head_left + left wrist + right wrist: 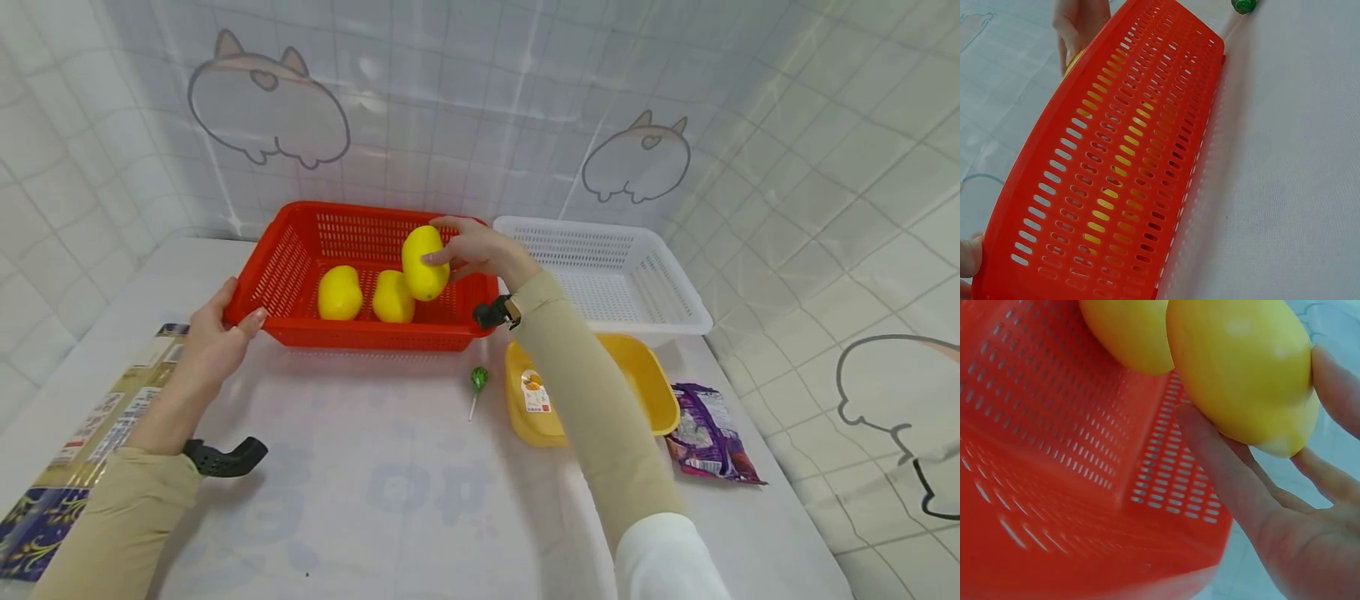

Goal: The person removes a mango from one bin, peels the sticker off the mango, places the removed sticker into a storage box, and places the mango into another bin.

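My right hand (pixel 477 248) holds a yellow mango (pixel 422 263) above the right part of a red plastic basket (pixel 375 336). In the right wrist view, thumb and fingers are around one end of the mango (pixel 1247 369). Two more yellow mangoes lie inside: one toward the left (pixel 340 293) and one (pixel 393 297) below the held one. The front left corner of the basket is gripped by my left hand (pixel 216 333), its thumb along the rim. In the left wrist view, the slotted basket wall (pixel 1116 156) fills much of the frame, with yellow showing through.
A white basket (pixel 678 292) stands to the right of the red one. In front are a yellow tub (pixel 651 392), partly behind my right forearm, a green lollipop (pixel 479 379) and a purple packet (pixel 708 433). A taped box (pixel 97 429) lies at the left.
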Motion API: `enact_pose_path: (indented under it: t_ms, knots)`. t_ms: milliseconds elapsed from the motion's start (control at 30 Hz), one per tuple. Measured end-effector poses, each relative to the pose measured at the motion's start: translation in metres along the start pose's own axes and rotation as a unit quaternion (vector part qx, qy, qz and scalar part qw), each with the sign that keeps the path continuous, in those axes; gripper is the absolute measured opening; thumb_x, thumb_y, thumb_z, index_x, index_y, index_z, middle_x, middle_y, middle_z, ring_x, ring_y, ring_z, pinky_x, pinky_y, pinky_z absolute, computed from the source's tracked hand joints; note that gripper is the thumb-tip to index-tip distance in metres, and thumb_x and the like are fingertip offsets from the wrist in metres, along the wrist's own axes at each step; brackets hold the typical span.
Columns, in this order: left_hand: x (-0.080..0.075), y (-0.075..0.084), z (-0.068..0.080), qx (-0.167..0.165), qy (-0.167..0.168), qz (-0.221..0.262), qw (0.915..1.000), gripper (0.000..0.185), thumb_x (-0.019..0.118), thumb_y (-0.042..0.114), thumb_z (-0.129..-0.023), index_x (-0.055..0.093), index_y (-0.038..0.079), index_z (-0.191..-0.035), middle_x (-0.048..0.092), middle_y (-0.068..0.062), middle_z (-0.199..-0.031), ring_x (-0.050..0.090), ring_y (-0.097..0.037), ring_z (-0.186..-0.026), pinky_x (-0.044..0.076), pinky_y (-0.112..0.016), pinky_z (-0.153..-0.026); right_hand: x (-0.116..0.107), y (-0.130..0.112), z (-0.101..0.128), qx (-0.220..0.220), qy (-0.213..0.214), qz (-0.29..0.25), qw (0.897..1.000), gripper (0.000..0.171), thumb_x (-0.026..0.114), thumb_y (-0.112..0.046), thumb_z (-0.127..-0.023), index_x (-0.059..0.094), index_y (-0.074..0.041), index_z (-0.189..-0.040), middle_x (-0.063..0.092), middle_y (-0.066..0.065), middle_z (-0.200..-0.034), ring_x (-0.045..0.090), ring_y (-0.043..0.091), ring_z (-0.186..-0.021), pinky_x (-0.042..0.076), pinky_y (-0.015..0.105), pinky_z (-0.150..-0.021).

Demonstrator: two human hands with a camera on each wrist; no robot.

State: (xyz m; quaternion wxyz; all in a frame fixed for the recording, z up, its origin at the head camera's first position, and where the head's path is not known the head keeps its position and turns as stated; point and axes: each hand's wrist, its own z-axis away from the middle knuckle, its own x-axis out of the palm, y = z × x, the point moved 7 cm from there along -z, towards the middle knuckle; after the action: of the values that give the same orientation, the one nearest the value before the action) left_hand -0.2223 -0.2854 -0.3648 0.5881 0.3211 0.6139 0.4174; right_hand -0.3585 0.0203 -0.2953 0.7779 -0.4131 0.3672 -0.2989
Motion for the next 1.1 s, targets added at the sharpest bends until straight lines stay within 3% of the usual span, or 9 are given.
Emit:
enact_pose_path:
  t_ms: [433, 633, 933, 1100]
  knots:
    - [0.001, 0.001, 0.000, 0.007, -0.001, -0.002, 1.0000, 0.074, 0.039, 0.033, -0.107, -0.008, 0.010, -0.159, 0.001, -0.019, -0.167, 0.013, -0.046, -0.150, 0.025, -0.062, -0.115, 0.000, 0.020, -0.021, 0.058, -0.010, -0.005, 0.998, 0.074, 0.066, -0.013, -0.096, 0.027, -0.021, -0.159, 0.031, 0.007, -0.158, 0.050, 0.032, -0.127, 0.052, 0.045, -0.102]
    - [0.000, 0.001, 0.001, -0.003, -0.003, -0.002, 1.0000, 0.075, 0.039, 0.036, -0.107, -0.009, 0.012, -0.159, 0.000, -0.019, -0.167, 0.012, -0.046, -0.150, 0.025, -0.062, -0.115, 0.002, 0.029, -0.025, 0.068, -0.019, -0.031, 0.997, 0.073, 0.063, -0.010, -0.097, 0.026, -0.022, -0.159, 0.029, 0.006, -0.160, 0.053, 0.039, -0.126, 0.051, 0.049, -0.104]
    - [0.001, 0.002, 0.000, 0.006, -0.007, 0.003, 1.0000, 0.074, 0.039, 0.032, -0.107, -0.009, 0.011, -0.159, -0.001, -0.018, -0.167, 0.012, -0.046, -0.150, 0.024, -0.062, -0.116, 0.000, 0.040, -0.031, 0.085, -0.031, -0.004, 0.996, 0.073, 0.061, -0.011, -0.098, 0.022, -0.021, -0.160, 0.025, 0.005, -0.162, 0.045, 0.032, -0.135, 0.049, 0.048, -0.106]
    - [0.001, 0.002, 0.001, 0.000, -0.003, 0.003, 1.0000, 0.075, 0.039, 0.036, -0.107, -0.010, 0.012, -0.159, -0.003, -0.017, -0.167, 0.011, -0.045, -0.151, 0.024, -0.062, -0.116, 0.001, 0.042, -0.032, 0.098, -0.035, 0.006, 0.995, 0.076, 0.061, -0.010, -0.098, 0.019, -0.022, -0.161, 0.020, 0.003, -0.165, 0.048, 0.036, -0.134, 0.049, 0.048, -0.106]
